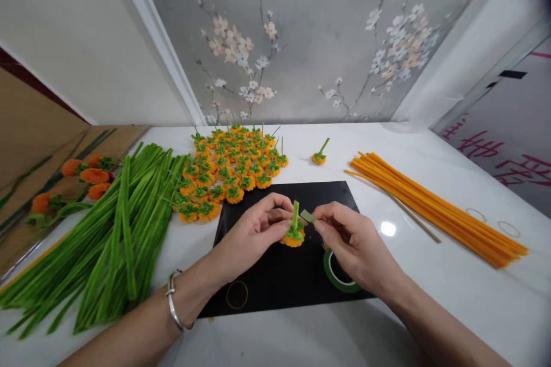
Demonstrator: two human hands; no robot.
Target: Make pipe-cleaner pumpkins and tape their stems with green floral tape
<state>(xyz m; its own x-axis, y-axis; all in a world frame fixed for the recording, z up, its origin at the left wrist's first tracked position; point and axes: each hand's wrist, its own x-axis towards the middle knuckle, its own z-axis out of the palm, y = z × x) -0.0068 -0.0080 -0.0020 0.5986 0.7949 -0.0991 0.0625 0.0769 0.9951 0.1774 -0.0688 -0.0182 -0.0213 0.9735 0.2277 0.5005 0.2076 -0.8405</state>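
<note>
My left hand [253,229] pinches the pumpkin [294,235] over the black mat [275,281], stem up | my right hand [348,241] grips the tape end [308,216] against the stem | tape roll [340,272] under my right hand | finished pumpkins [228,166] far left | green stems [120,229] left | orange stems [439,206] right on the worktop [430,298]

A home craft corner: a glossy white table [430,298] set against grey blossom-patterned wallpaper [301,46], with heaps of fuzzy green pipe cleaners [116,229] at left and finished orange chenille flowers [228,166] at centre.
</note>
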